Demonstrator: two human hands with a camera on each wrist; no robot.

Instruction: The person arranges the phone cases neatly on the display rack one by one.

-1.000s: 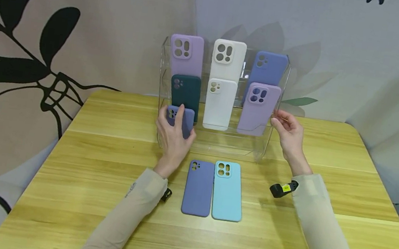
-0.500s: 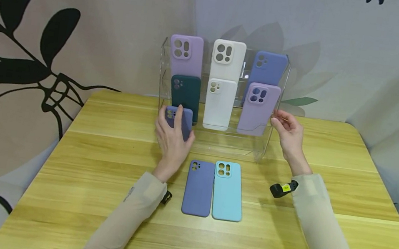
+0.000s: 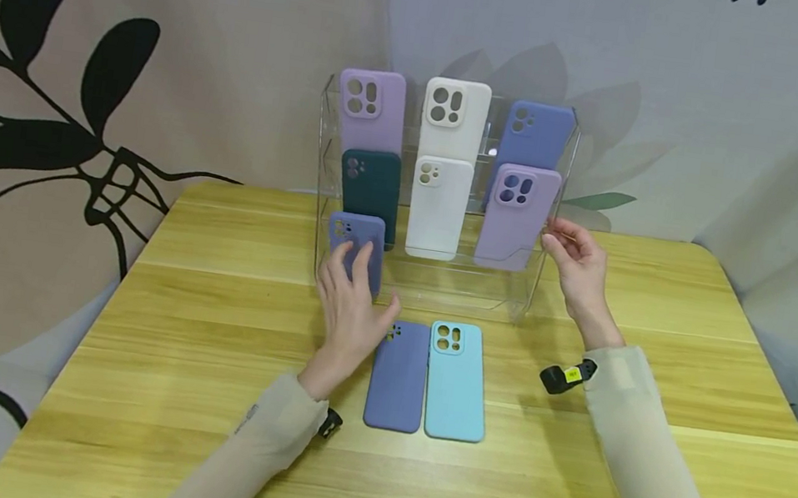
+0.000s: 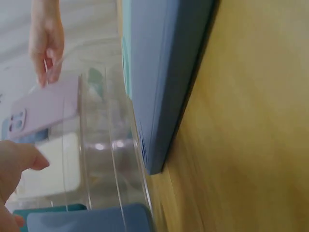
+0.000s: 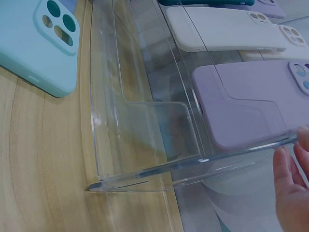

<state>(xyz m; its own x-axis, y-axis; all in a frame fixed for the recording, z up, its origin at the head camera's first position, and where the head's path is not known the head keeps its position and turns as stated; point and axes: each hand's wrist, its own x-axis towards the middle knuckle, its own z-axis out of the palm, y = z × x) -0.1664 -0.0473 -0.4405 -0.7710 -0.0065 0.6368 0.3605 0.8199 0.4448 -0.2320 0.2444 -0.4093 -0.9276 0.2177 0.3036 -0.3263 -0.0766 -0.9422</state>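
Note:
My left hand (image 3: 352, 319) is just in front of a slate-blue phone case (image 3: 374, 230), fingers spread and loosely bent. This case leans in the lowest tier, left side, of a clear acrylic display stand (image 3: 438, 298). In the head view the fingertips overlap its face; whether they touch it I cannot tell. My right hand (image 3: 580, 277) pinches the stand's right side panel between thumb and fingers, as the right wrist view shows. A second slate-blue case (image 3: 396, 383) and a light turquoise case (image 3: 458, 391) lie side by side on the table before the stand.
The middle tier holds a dark green case (image 3: 370, 186), a white case (image 3: 437, 216) and a lilac case (image 3: 515, 231). Behind them stand another lilac case (image 3: 384, 129), a white case (image 3: 467, 136) and a blue case (image 3: 546, 138). A wall rises behind the wooden table (image 3: 641, 483).
My left hand has let go of the slate-blue case and drawn back toward me, its fingers spreading. The case now rests lower in the front tier. My right hand has stayed at the stand.

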